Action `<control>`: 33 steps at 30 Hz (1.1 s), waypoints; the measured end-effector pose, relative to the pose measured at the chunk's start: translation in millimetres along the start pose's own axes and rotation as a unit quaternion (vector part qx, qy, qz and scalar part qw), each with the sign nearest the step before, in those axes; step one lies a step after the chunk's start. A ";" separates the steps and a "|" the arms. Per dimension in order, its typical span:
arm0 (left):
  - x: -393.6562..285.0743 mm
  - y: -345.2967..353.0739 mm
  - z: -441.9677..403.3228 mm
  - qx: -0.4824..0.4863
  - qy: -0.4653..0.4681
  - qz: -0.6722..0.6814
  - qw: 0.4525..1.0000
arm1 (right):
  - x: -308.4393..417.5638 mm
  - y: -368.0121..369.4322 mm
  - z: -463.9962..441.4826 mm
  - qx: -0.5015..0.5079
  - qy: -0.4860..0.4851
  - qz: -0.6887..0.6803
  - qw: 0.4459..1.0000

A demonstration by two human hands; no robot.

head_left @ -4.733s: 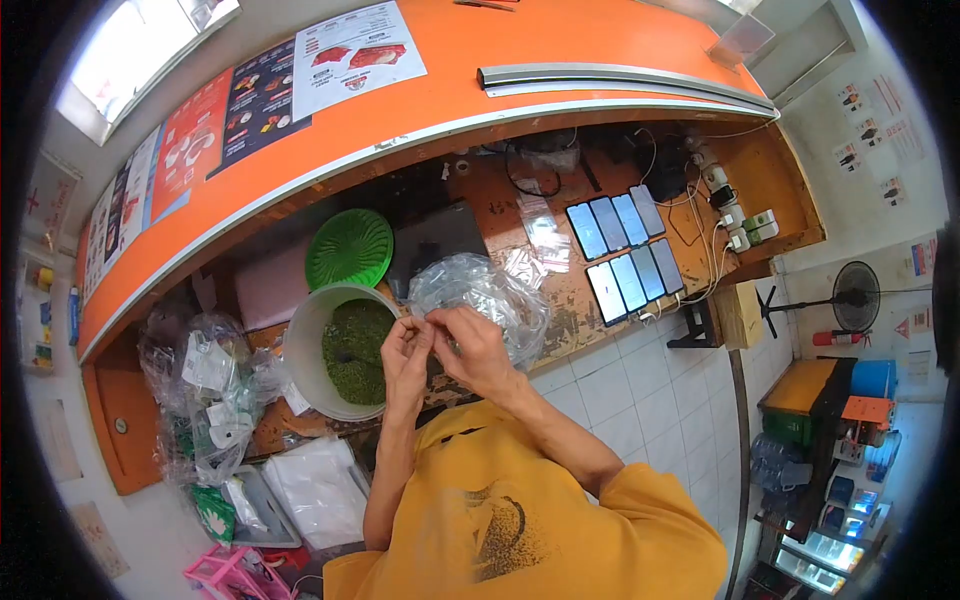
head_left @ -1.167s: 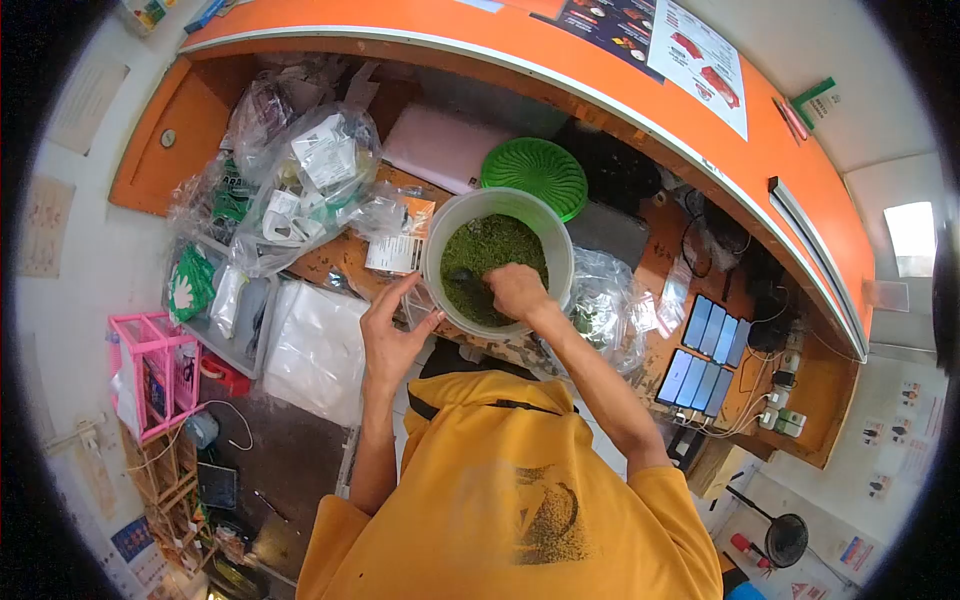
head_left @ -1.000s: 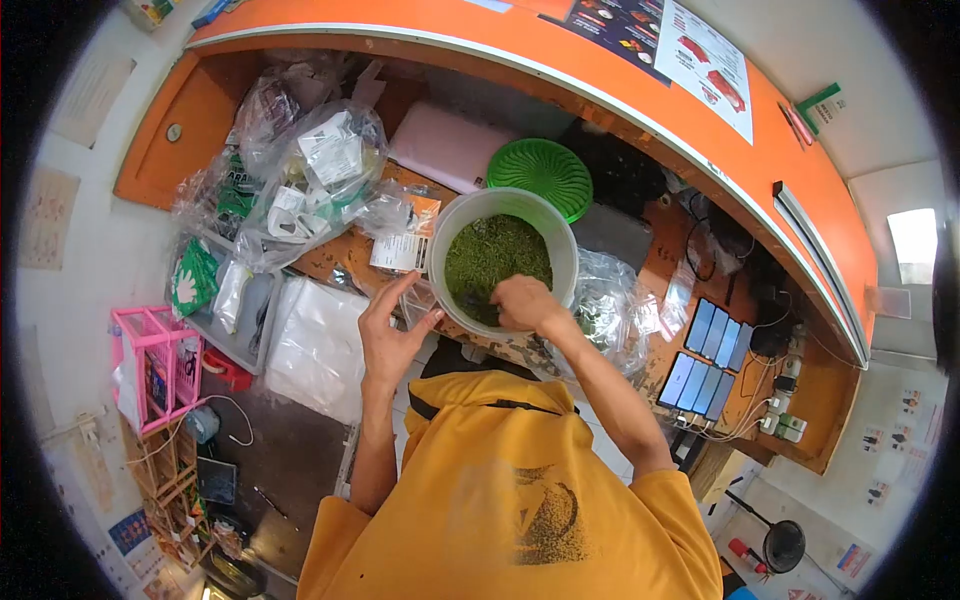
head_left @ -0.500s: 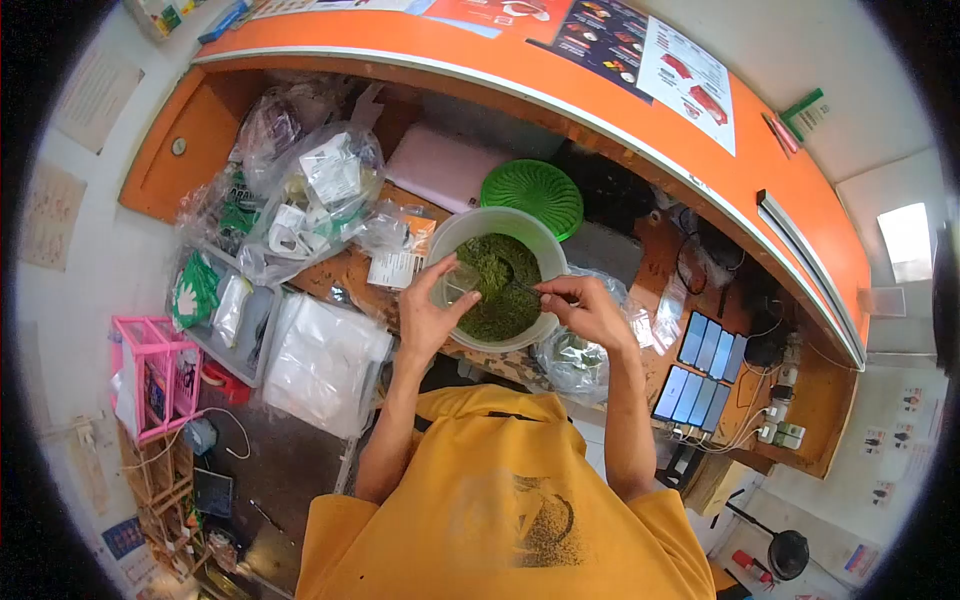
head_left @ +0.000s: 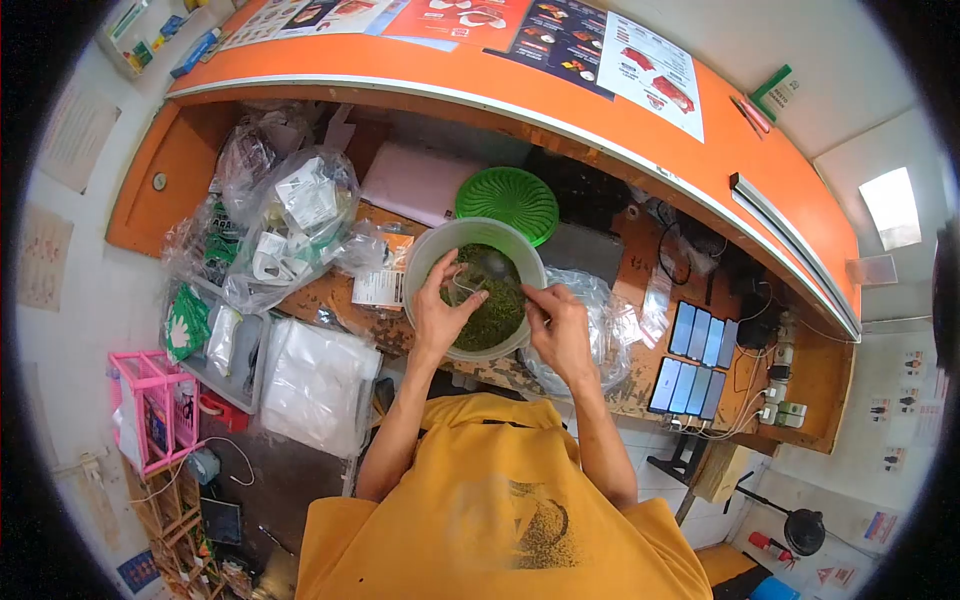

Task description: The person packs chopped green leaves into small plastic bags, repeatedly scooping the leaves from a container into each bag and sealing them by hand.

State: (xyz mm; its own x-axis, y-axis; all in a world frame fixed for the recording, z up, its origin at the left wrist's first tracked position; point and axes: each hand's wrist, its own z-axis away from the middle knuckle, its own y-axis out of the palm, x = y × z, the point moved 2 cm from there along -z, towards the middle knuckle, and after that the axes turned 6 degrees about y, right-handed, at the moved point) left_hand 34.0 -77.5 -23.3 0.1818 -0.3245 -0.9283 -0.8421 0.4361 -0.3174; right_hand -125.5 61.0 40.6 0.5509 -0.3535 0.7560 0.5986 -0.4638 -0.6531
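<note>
A person's two bare hands worked over a round, whitish plastic tub (head_left: 424, 252) on a worn wooden counter (head_left: 634, 278). The left hand (head_left: 442, 312), thumb and fingers partly spread, gripped a small clear plastic bag (head_left: 461, 287) between them, above the tub's left side; whether the bag had anything in it could not be told. The right hand (head_left: 562, 332), at the tub's right rim, pinched the handle of a spoon (head_left: 497, 263), its bowl over the tub's middle. Inside lay a bed of fine, chopped green flakes (head_left: 490, 322). Just behind the tub sat a round, ridged green plastic piece (head_left: 507, 204); just to its right, a crumpled clear bag (head_left: 592, 300), contents unclear. To the left, a bulky clear bag (head_left: 300, 236) held white items, and a grey tray (head_left: 244, 377) held packets.
</note>
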 end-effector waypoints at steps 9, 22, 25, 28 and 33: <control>2.5 3.7 7.8 -0.091 0.070 0.035 0.993 | 12.7 14.3 -22.7 -0.013 -0.081 0.005 0.997; -4.5 -11.9 -9.6 0.081 0.001 0.246 0.966 | 28.1 19.7 -36.3 0.059 -0.048 -0.105 0.992; -12.6 -10.1 -21.0 0.115 -0.109 0.340 0.927 | 21.8 11.0 -38.5 0.070 0.009 -0.191 0.979; -26.9 -9.5 -28.5 0.129 -0.108 0.347 0.923 | 19.4 7.4 -37.9 0.055 0.075 -0.264 0.960; -36.7 4.6 -28.6 0.122 -0.100 0.348 0.924 | 9.7 -2.4 -32.2 0.023 0.070 -0.295 0.953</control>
State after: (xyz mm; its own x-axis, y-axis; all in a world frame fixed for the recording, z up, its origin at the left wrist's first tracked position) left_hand 8.9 -87.6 14.8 -0.2501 0.2562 -0.9337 -0.6560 0.6645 0.3580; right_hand -140.3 32.5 50.9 0.0302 -0.1484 0.9885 0.8064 -0.5807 -0.1119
